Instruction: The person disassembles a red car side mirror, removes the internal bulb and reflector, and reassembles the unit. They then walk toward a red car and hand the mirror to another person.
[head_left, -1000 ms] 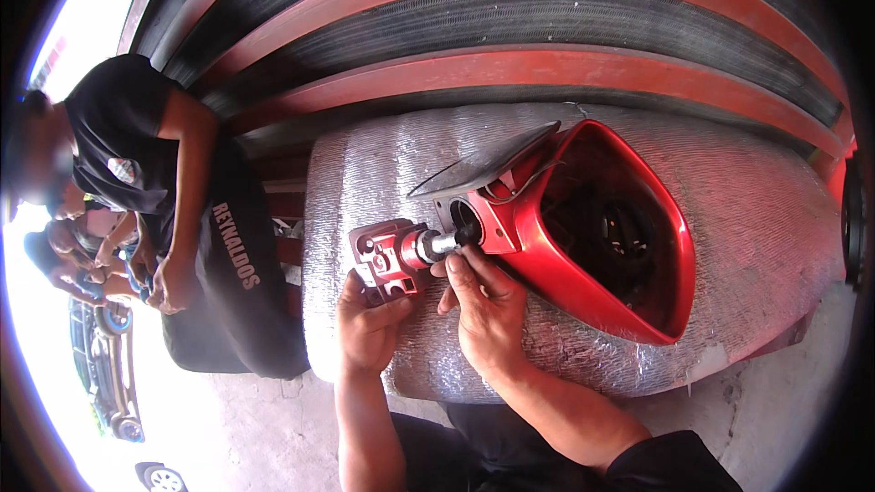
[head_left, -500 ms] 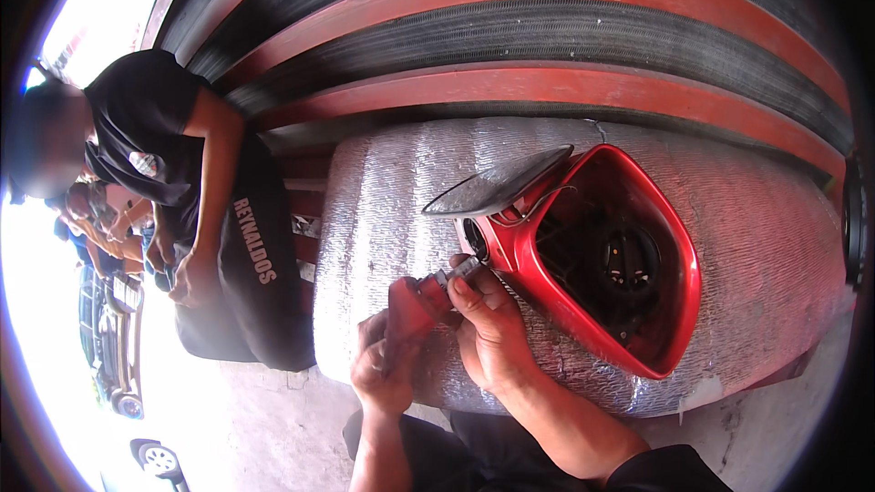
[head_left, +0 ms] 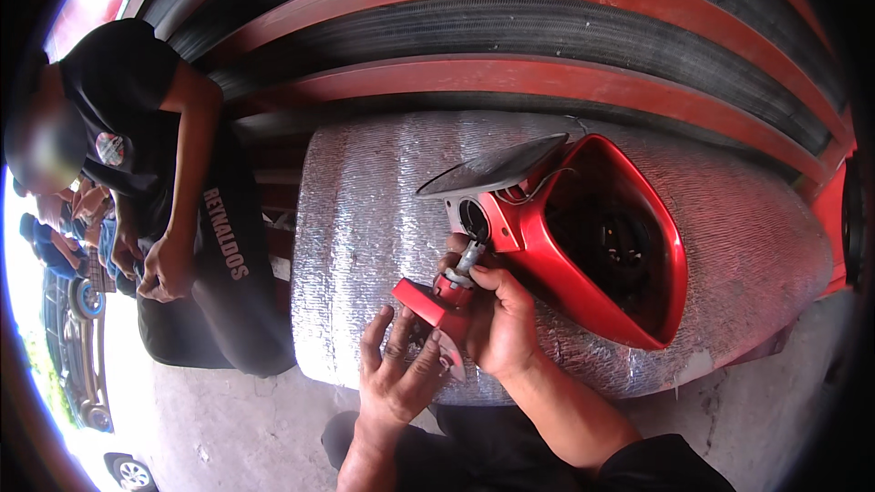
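A red mirror bracket (head_left: 434, 303) with a grey metal pivot shaft is between my hands. My right hand (head_left: 504, 333) grips it around the shaft end, thumb and fingertips at the metal. At its lower end my left hand (head_left: 399, 381) has the bracket's flange under the index finger; the other fingers are spread and its thumb is hidden. Just beyond the shaft tip lies a glossy red side mirror housing (head_left: 676, 264), its dark hollow facing up. The housing's round socket (head_left: 474, 219) faces my hands. A dark mirror-like panel (head_left: 492, 167) sticks out from the housing's far left.
Silvery foil padding (head_left: 365, 219) lies beneath the housing. Behind it runs a bench of red slats (head_left: 510, 68) and black strips. At the left sits a person in dark clothes (head_left: 200, 246), hands together. Parked vehicles (head_left: 77, 346) stand farther left beyond the concrete floor (head_left: 237, 419).
The bracket has turned and shifted right, its shaft now pointing up at the socket. My left fingers have loosened and spread. The view has shifted slightly.
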Action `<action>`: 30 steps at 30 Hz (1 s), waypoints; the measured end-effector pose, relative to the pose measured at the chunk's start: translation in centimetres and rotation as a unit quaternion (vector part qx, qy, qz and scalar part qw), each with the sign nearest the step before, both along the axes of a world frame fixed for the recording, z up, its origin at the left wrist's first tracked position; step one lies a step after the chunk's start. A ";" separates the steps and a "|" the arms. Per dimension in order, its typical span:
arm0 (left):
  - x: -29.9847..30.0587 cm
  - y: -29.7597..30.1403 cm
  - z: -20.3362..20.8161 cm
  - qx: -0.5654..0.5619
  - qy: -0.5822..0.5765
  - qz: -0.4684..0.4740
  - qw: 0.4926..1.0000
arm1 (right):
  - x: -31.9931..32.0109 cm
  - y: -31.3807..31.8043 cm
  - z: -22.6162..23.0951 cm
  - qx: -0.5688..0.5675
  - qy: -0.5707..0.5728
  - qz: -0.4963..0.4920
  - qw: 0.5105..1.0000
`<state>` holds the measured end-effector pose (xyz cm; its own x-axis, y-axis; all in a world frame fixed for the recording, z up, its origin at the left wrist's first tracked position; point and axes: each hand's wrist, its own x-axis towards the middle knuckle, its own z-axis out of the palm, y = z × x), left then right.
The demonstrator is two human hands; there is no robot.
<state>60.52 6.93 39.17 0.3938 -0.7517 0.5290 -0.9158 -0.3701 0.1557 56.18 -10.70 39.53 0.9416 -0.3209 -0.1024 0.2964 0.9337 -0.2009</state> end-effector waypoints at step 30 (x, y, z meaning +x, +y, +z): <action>7.0 -7.6 12.5 0.018 0.435 -0.118 0.892 | -0.1 0.1 0.8 -0.027 0.042 -0.023 0.999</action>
<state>67.54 -0.66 51.66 0.4714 -0.8788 0.0737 -0.5071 -0.2017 0.8380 56.05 -10.55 40.37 0.9146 -0.3708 -0.1615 0.3189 0.9067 -0.2760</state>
